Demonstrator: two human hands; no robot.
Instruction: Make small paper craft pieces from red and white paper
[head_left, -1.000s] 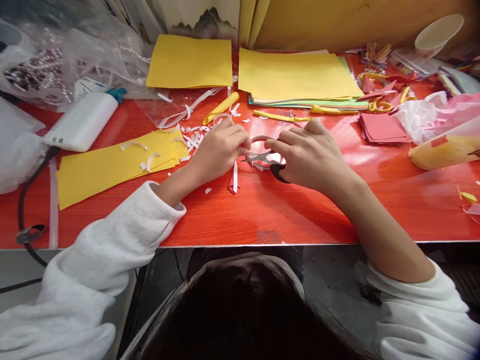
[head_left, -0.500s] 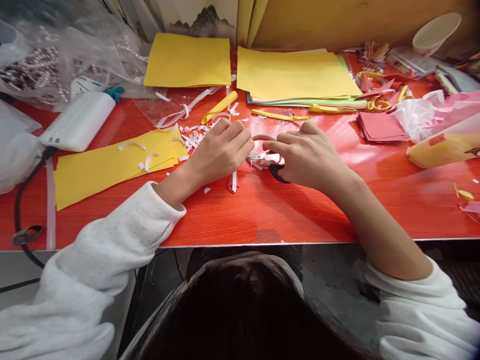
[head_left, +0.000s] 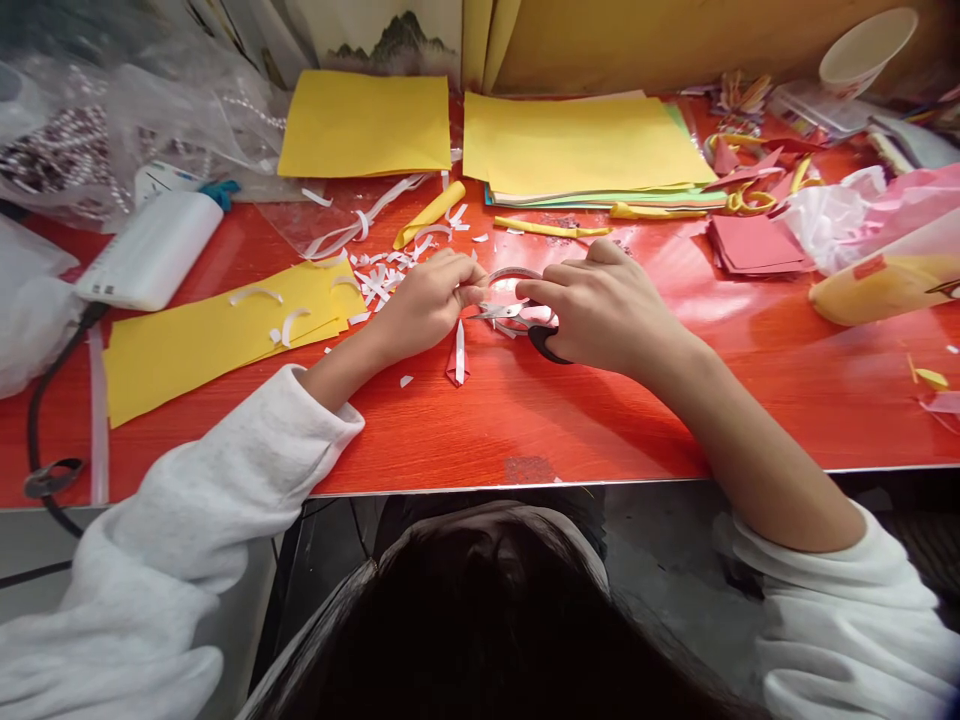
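My left hand (head_left: 424, 300) is closed in a pinch on a small folded red paper piece (head_left: 457, 358) whose white-backed tail hangs down onto the red table (head_left: 600, 420). My right hand (head_left: 607, 305) grips black-handled scissors (head_left: 525, 320), blades pointing left toward the paper at my left fingertips. A clear tape roll (head_left: 514, 285) lies just behind the blades. White paper snippets (head_left: 382, 275) are scattered beside my left hand.
Yellow paper strips (head_left: 210, 335) lie at left, yellow sheets (head_left: 367, 125) and a coloured paper stack (head_left: 585, 150) at the back. A white power bank (head_left: 150, 250) with cable, plastic bags (head_left: 112, 120), red squares (head_left: 754, 245), yellow scissors (head_left: 750, 200) and a paper cup (head_left: 862, 50) surround the area.
The left fingers shifted from covering the blades to a pinch at the blade tips. The scissors and both hands moved slightly left; the view drifted a little.
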